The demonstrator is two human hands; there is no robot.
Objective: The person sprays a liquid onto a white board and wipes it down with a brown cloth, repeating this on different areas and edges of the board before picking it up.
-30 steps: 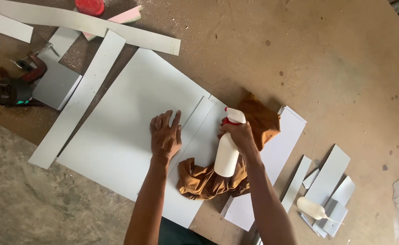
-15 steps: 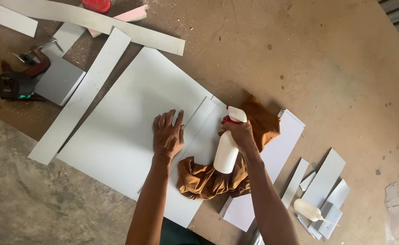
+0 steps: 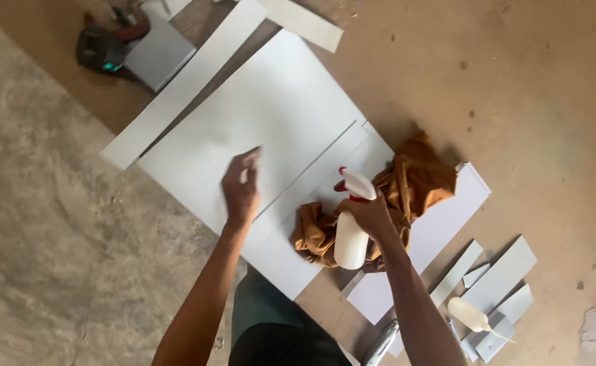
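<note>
We see the right hand gripping a white spray bottle with a red collar above a brown cloth, while the left hand hovers open over the large pale grey panel lying on the floor.

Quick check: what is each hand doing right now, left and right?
Left hand: open, empty, fingers spread over the large white panel.
Right hand: closed around the white spray bottle.
</note>
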